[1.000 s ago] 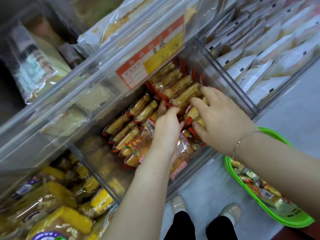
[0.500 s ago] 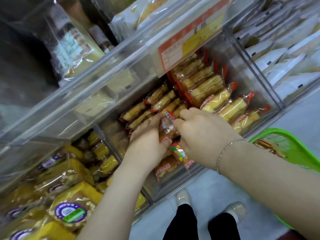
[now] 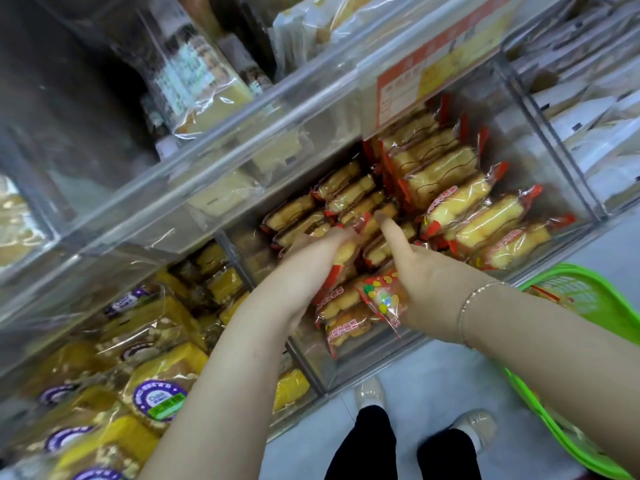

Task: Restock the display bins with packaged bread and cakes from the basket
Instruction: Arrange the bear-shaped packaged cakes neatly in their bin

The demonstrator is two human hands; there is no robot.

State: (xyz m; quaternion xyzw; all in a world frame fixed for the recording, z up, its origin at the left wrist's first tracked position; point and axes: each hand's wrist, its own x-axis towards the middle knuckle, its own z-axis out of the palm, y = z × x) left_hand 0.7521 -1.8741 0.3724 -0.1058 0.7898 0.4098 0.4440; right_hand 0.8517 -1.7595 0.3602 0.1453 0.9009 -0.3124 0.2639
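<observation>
Rows of yellow cakes in red-edged clear wrappers point(image 3: 450, 174) fill a clear acrylic display bin point(image 3: 561, 157). My left hand point(image 3: 311, 247) reaches into the bin's left half, its fingers stretched forward against a cake pack point(image 3: 341, 261). My right hand point(image 3: 429, 275) is beside it. Its index finger points straight onto the packs, while the other fingers hold a pack with coloured dots point(image 3: 381, 299) under the palm. The green basket point(image 3: 581, 292) sits on the floor at the right, behind my right forearm, with some packs inside.
A price label point(image 3: 436, 67) hangs on the shelf above the bin. Left bins hold yellow loaves with purple stickers point(image 3: 159, 400). White packs point(image 3: 595, 109) fill the right-hand bin. My shoes point(image 3: 370, 393) stand on the grey floor just in front of the shelf.
Both hands have pushed deeper among the cakes. My right index finger now sticks out straight, and the dotted pack has dropped from between the hands to under my right palm.
</observation>
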